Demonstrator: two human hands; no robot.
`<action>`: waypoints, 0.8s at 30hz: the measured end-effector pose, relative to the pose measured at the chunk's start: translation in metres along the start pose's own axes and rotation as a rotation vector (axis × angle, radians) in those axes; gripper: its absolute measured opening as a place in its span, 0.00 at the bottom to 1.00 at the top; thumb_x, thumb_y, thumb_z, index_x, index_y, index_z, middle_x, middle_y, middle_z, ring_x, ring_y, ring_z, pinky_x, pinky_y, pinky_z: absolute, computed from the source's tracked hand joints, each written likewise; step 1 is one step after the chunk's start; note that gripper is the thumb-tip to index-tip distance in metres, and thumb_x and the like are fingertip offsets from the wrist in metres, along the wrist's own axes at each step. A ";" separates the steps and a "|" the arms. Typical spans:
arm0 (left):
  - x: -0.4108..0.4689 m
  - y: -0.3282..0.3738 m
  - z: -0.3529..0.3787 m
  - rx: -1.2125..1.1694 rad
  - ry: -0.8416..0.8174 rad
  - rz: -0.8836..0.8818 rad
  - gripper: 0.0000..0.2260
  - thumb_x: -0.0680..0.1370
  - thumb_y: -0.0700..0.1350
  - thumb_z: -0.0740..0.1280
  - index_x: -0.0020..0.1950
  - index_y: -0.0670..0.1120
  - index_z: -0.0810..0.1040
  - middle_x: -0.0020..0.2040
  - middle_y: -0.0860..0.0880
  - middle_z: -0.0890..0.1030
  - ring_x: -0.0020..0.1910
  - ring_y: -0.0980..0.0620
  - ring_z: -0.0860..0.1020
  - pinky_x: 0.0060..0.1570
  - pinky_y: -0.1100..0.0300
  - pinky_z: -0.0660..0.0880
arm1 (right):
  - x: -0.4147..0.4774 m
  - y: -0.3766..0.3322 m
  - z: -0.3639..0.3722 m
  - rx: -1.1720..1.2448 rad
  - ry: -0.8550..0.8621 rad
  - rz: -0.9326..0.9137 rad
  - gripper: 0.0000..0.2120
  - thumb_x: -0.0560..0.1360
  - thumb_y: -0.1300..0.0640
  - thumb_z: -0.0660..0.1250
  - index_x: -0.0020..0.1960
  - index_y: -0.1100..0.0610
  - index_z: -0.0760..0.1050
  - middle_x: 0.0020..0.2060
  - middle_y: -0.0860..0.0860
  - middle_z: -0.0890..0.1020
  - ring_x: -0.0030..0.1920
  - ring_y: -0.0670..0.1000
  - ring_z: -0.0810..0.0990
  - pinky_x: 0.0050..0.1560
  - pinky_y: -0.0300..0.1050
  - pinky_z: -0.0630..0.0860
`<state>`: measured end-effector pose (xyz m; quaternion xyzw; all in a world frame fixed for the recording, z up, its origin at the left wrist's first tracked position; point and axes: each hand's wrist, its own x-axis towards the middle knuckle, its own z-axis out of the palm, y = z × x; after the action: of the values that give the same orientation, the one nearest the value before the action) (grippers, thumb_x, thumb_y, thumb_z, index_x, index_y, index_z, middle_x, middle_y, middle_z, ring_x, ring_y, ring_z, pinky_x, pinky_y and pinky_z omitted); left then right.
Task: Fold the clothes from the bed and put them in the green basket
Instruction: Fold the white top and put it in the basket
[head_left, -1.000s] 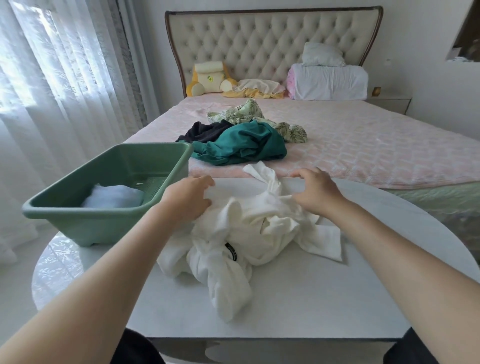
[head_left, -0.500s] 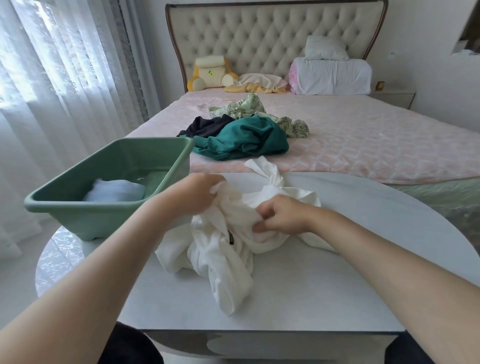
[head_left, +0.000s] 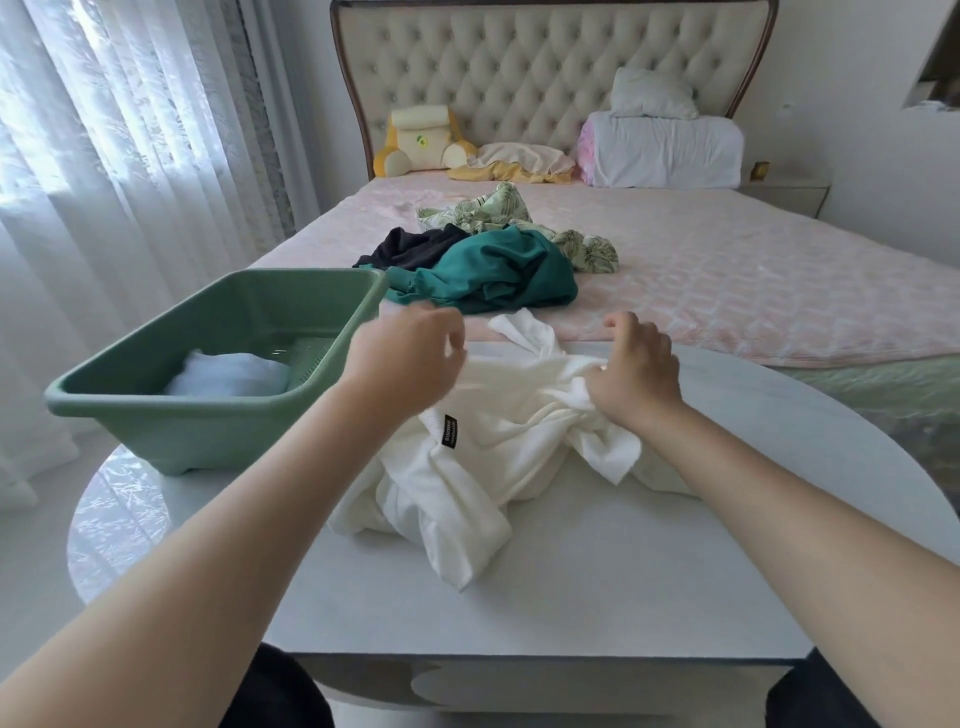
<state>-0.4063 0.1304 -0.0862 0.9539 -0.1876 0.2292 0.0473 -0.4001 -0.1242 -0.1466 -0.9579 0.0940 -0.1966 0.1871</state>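
A crumpled white garment with a small black label lies on the white table. My left hand grips its upper left edge with curled fingers. My right hand pinches a bunch of the same cloth at its upper right. The green basket stands at the table's left with a folded pale blue item inside. On the pink bed beyond lie a teal garment, a black one and a leaf-print one.
Sheer curtains hang along the left. Pillows, a yellow cushion and a tufted headboard stand at the bed's far end. A nightstand sits at the back right. The table's front edge is close to my body.
Both hands have moved apart and up from the middle of the white garment, drawing its top edge wider. The right hand went from the centre to the right side.
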 end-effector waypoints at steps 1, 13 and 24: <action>-0.002 0.007 -0.001 0.082 -0.236 -0.066 0.16 0.78 0.63 0.62 0.49 0.51 0.77 0.44 0.53 0.77 0.41 0.50 0.76 0.38 0.58 0.71 | -0.003 -0.002 0.002 -0.036 0.046 -0.133 0.22 0.73 0.62 0.64 0.66 0.56 0.68 0.61 0.57 0.72 0.61 0.60 0.70 0.58 0.53 0.69; 0.002 -0.001 0.021 -0.636 -0.428 -0.469 0.15 0.83 0.49 0.61 0.42 0.41 0.75 0.30 0.46 0.77 0.26 0.48 0.76 0.27 0.61 0.75 | -0.036 -0.046 0.002 0.284 -0.809 -0.277 0.26 0.78 0.31 0.56 0.69 0.42 0.74 0.71 0.44 0.73 0.73 0.50 0.68 0.76 0.53 0.59; 0.009 0.002 0.022 -1.263 -0.193 -0.402 0.20 0.78 0.49 0.71 0.69 0.54 0.71 0.60 0.53 0.81 0.57 0.53 0.79 0.49 0.61 0.75 | -0.005 -0.042 -0.018 0.690 -0.149 -0.071 0.16 0.82 0.51 0.63 0.38 0.57 0.74 0.34 0.49 0.77 0.36 0.49 0.75 0.41 0.46 0.72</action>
<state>-0.3907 0.1216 -0.1015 0.7756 -0.1079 -0.0242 0.6215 -0.4077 -0.0900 -0.1166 -0.8528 -0.0251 -0.1526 0.4989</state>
